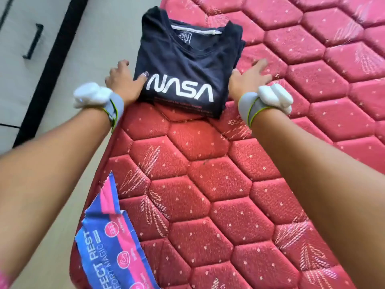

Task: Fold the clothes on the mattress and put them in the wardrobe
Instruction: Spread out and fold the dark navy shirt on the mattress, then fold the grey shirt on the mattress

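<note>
Nearest us, at seven o'clock, a blue-and-pink label (112,245) lies on the red quilted mattress (208,184). Beyond it, our two forearms reach toward twelve o'clock. Our left hand (123,81) rests flat at the folded navy NASA T-shirt (187,65)'s left edge, thumb touching the fabric, fingers loosely apart. Our right hand (250,77), blurred, lies at its right edge with fingers spread. Farthest, at ten o'clock, stands a pale cabinet front (18,38).
</note>
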Motion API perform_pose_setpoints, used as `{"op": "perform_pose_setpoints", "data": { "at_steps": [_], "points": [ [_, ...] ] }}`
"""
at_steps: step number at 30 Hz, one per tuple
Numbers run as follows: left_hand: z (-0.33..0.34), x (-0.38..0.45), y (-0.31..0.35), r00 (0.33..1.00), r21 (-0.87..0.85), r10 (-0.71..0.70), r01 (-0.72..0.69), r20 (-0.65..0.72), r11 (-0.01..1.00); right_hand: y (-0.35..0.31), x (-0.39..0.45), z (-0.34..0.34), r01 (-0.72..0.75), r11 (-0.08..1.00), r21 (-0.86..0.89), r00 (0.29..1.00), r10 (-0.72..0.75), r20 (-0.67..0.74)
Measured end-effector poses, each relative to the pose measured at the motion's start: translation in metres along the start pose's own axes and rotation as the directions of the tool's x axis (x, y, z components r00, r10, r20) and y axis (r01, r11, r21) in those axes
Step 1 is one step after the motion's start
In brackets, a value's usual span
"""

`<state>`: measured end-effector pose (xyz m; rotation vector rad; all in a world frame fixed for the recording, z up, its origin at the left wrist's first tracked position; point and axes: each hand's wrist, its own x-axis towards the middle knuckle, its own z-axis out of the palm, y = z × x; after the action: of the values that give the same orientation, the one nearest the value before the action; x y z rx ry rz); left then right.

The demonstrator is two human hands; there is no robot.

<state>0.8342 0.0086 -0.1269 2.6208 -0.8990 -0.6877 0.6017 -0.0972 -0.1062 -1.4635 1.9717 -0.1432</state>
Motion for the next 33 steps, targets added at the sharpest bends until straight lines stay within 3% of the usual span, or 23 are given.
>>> {"op": "perform_pose_setpoints", "data": {
  "at_steps": [2, 3, 4, 6, 8, 9, 11, 15, 18, 21, 23, 27, 29, 31, 33],
  "points": [
    [0.006, -0.020, 0.005, 0.961, 0.118, 0.143, -0.118, -0.236, 0.986, 0.000, -0.011, -0.001, 0.204, 0.972, -0.116, 0.966, -0.220, -0.138],
    [0.007, -0.028, 0.011, 0.912, 0.162, 0.265, -0.224, -0.314, 0.961, 0.000, -0.016, 0.001, 0.350, 0.918, -0.187, 0.906, -0.382, -0.183],
    [0.011, -0.034, 0.015, 0.872, 0.226, 0.376, -0.316, -0.313, 0.921, 0.002, -0.018, 0.010, 0.480, 0.840, -0.253, 0.830, -0.528, -0.180],
    [0.025, -0.038, 0.013, 0.846, 0.334, 0.501, -0.426, -0.182, 0.841, 0.009, -0.021, 0.030, 0.645, 0.670, -0.369, 0.719, -0.695, -0.004],
    [0.046, -0.045, 0.003, 0.876, 0.372, 0.474, -0.412, -0.091, 0.832, 0.021, -0.022, 0.049, 0.678, 0.615, -0.403, 0.718, -0.670, 0.187],
    [0.055, -0.052, -0.003, 0.892, 0.371, 0.443, -0.382, -0.093, 0.847, 0.027, -0.021, 0.053, 0.670, 0.624, -0.402, 0.731, -0.647, 0.216],
    [0.065, -0.062, -0.012, 0.908, 0.368, 0.400, -0.333, -0.124, 0.868, 0.030, -0.019, 0.054, 0.669, 0.626, -0.400, 0.733, -0.643, 0.220],
    [0.057, -0.070, -0.017, 0.914, 0.385, 0.401, -0.353, -0.051, 0.853, 0.031, -0.019, 0.043, 0.698, 0.603, -0.387, 0.711, -0.649, 0.273],
    [0.046, -0.069, -0.014, 0.920, 0.351, 0.391, -0.359, -0.020, 0.865, 0.049, -0.025, 0.035, 0.742, 0.551, -0.381, 0.652, -0.726, 0.219],
    [0.040, -0.085, 0.006, 0.850, 0.326, 0.500, -0.431, -0.165, 0.841, 0.083, -0.028, 0.025, 0.753, 0.534, -0.384, 0.591, -0.806, 0.037],
    [0.045, -0.096, 0.021, 0.787, 0.328, 0.576, -0.496, -0.222, 0.804, 0.103, -0.027, 0.017, 0.741, 0.546, -0.391, 0.597, -0.802, 0.009],
    [0.073, -0.126, 0.055, 0.690, 0.370, 0.698, -0.608, -0.191, 0.702, 0.137, -0.024, -0.015, 0.714, 0.583, -0.388, 0.621, -0.783, -0.036],
    [0.103, -0.158, 0.087, 0.656, 0.357, 0.744, -0.668, -0.131, 0.652, 0.171, -0.021, -0.046, 0.667, 0.628, -0.401, 0.640, -0.758, -0.122],
    [0.127, -0.185, 0.112, 0.651, 0.318, 0.754, -0.699, -0.088, 0.640, 0.199, -0.016, -0.067, 0.634, 0.652, -0.417, 0.656, -0.738, -0.156],
    [0.162, -0.230, 0.158, 0.608, 0.267, 0.792, -0.756, -0.049, 0.597, 0.254, -0.009, -0.110, 0.560, 0.713, -0.422, 0.719, -0.672, -0.180]
  ]
}}
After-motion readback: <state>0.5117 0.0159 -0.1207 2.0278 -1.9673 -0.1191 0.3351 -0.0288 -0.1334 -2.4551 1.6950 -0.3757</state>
